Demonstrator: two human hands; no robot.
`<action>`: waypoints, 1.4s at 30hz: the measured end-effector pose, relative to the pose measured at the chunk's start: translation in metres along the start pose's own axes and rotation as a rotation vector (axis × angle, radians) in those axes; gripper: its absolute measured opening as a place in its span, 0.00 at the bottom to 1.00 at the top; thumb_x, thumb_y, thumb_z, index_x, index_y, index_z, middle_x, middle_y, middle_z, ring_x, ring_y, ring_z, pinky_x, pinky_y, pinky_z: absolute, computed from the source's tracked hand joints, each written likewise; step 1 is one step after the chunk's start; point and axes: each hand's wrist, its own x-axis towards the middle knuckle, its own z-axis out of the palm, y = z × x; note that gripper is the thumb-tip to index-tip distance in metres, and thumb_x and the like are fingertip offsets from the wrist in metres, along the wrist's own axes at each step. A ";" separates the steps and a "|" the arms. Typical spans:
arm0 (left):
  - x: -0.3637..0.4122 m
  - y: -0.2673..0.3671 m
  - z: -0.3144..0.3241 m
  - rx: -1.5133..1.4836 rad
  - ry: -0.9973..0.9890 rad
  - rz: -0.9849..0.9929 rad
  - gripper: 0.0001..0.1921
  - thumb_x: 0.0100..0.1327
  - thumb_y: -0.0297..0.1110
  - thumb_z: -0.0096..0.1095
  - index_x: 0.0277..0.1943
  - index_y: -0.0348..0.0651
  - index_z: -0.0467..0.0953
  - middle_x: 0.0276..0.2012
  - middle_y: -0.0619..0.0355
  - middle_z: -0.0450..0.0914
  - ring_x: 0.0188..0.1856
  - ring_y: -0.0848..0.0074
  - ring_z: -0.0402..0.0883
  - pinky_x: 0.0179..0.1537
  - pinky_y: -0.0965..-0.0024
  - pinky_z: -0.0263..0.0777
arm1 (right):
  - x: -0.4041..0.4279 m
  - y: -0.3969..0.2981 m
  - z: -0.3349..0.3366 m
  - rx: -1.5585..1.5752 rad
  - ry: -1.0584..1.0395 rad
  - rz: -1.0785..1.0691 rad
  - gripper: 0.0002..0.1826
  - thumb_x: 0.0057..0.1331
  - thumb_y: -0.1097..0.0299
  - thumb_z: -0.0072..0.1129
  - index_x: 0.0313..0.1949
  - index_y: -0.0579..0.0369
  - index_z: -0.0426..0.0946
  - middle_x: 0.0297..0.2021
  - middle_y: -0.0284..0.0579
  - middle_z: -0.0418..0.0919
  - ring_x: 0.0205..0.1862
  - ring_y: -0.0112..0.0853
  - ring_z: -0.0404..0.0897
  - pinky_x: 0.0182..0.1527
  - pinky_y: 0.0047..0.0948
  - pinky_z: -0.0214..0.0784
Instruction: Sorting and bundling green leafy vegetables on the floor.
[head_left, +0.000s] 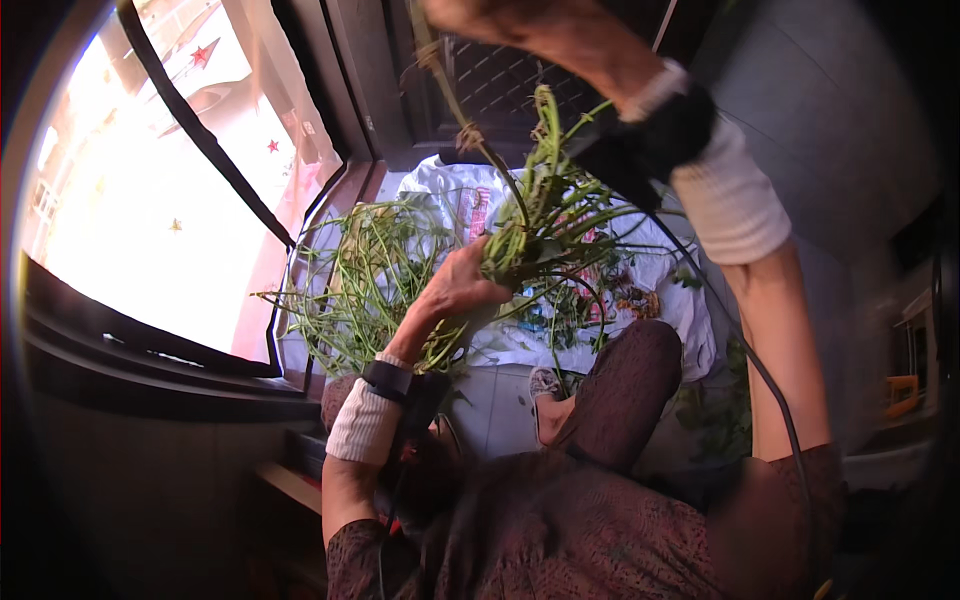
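My left hand (465, 281) grips a thick bundle of green leafy plant stems (525, 240) above a plastic sheet. One long knotted stem (469, 135) rises from the bundle to the picture's top edge. Up there, my right hand (487, 16) is raised close to that stem's upper end. The top edge cuts off its fingers, so its hold is hidden. A heap of thin green stems (367, 277) lies to the left of the bundle. Below the bundle, loose leaves and stem scraps (574, 304) are scattered on the white printed plastic sheet (690, 330).
A bright glazed door or window (165, 195) with a dark frame stands at the left. A dark lattice panel (495, 82) rises behind the sheet. A black cable (757, 360) runs along my right arm. My bent knee (652, 352) borders the sheet; leaves (712, 412) lie right of it.
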 end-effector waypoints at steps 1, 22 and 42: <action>0.000 -0.003 0.006 -0.006 -0.002 -0.005 0.29 0.42 0.29 0.65 0.52 0.35 0.68 0.35 0.51 0.80 0.37 0.75 0.77 0.44 0.73 0.69 | 0.002 -0.010 0.019 0.058 0.033 -0.063 0.06 0.47 0.81 0.46 0.16 0.57 0.68 0.19 0.44 0.75 0.18 0.30 0.68 0.28 0.35 0.63; -0.042 0.028 0.082 0.514 -0.021 0.279 0.39 0.52 0.26 0.48 0.67 0.39 0.41 0.25 0.42 0.72 0.21 0.54 0.76 0.22 0.54 0.69 | -0.231 -0.192 0.153 0.749 -0.836 -0.461 0.06 0.40 0.62 0.56 0.16 0.42 0.69 0.16 0.33 0.71 0.21 0.33 0.72 0.27 0.38 0.62; -0.053 0.036 0.085 0.557 -0.057 0.200 0.58 0.42 0.34 0.70 0.68 0.40 0.31 0.25 0.42 0.72 0.23 0.51 0.75 0.23 0.54 0.69 | -0.276 -0.194 0.129 0.556 -1.136 -0.770 0.05 0.47 0.62 0.55 0.20 0.45 0.77 0.21 0.38 0.77 0.25 0.34 0.77 0.30 0.51 0.65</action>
